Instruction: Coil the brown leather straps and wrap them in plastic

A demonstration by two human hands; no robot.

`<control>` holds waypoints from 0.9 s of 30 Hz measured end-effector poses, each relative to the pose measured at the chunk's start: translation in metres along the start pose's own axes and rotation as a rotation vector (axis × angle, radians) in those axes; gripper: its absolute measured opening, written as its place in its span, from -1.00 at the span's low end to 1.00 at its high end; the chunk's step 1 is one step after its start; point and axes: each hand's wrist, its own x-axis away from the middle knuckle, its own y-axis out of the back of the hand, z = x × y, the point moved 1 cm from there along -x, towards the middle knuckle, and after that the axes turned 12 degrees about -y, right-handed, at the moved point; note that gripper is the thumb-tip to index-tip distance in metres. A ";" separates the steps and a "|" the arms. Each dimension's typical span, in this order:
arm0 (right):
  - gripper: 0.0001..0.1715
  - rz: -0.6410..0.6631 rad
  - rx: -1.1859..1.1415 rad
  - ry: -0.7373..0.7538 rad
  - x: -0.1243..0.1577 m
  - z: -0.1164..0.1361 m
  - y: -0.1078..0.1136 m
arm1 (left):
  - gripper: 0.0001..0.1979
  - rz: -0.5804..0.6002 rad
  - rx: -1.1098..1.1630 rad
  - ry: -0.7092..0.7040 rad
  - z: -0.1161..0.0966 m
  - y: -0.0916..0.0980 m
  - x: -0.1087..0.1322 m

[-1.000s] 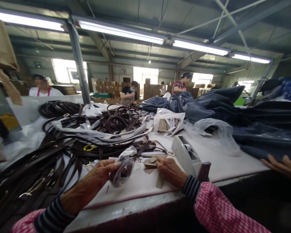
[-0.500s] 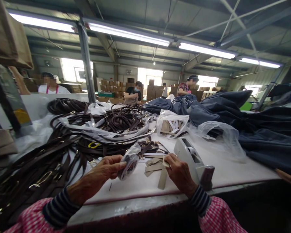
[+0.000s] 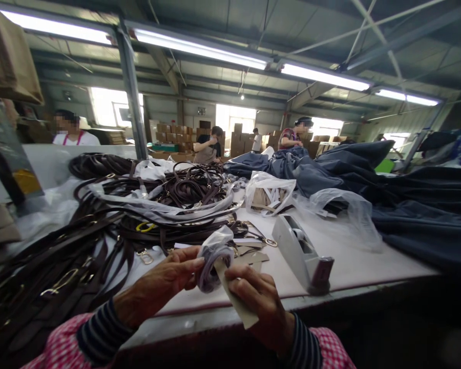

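Pinched in my left hand is a coiled strap wrapped in clear plastic, its round opening facing me. My right hand is closed on a flat beige strip. The upper end of that strip lies at the opening of the coil; how far it goes in I cannot tell. Several more beige strips lie on the table just beyond my hands. A grey tape dispenser stands to the right of my right hand.
Dark brown straps with metal clips are heaped across the left and middle. Behind the dispenser lie a plastic bag of beige pieces and another clear bag. Dark blue fabric covers the right. Several people work farther back.
My right hand has moved left with a beige strip, from the loose pile to the coil. My left hand has turned the coil so its opening faces me.
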 end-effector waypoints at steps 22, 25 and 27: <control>-0.63 -0.049 0.286 0.101 -0.006 -0.003 0.005 | -0.85 0.375 -0.560 -0.215 -0.042 -0.019 0.000; -0.68 -0.022 0.337 0.165 -0.002 -0.006 0.001 | -0.82 0.389 -0.661 -0.180 -0.038 -0.012 0.000; -0.71 0.003 0.358 0.207 0.001 -0.007 -0.002 | -0.79 0.403 -0.676 -0.152 -0.034 -0.010 0.002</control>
